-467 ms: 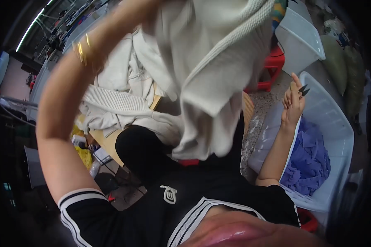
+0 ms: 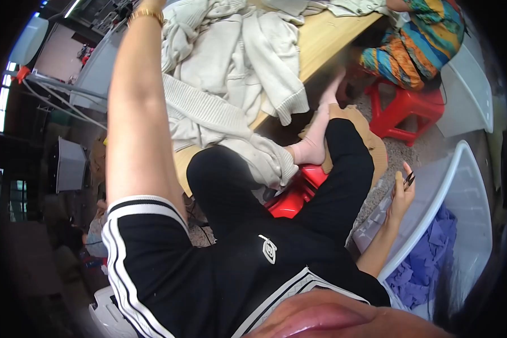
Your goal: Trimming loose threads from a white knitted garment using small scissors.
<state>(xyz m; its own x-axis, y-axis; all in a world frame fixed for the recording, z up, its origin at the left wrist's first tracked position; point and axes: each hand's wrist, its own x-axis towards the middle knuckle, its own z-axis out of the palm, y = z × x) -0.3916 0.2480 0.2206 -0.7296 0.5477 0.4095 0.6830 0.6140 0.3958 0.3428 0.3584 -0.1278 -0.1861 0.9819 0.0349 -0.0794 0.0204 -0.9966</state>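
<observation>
My left arm reaches forward along the left side, and only a sliver of my left hand (image 2: 154, 3) shows at the top edge; its fingers are cut off. Beside that arm, off-white knit sweaters (image 2: 214, 59) lie heaped on a wooden table (image 2: 331, 42), with a ribbed part hanging over the near edge by my knee. Off to the right, my right hand (image 2: 399, 201) is raised next to a plastic bin. It is closed around small dark thread snips (image 2: 410, 179), whose blades stick out past the fingers.
The pale bin (image 2: 453, 169) at my right holds purple cloth pieces (image 2: 425, 262). A person in bright patterned clothes (image 2: 419, 42) sits on a red stool (image 2: 405, 112) at the far right, near another white bin (image 2: 468, 93). Under me is a red seat (image 2: 290, 204).
The off-white garment held up before me has left the space over my lap; where it went is unclear. My left arm has stretched forward. The right hand still holds the snips.
</observation>
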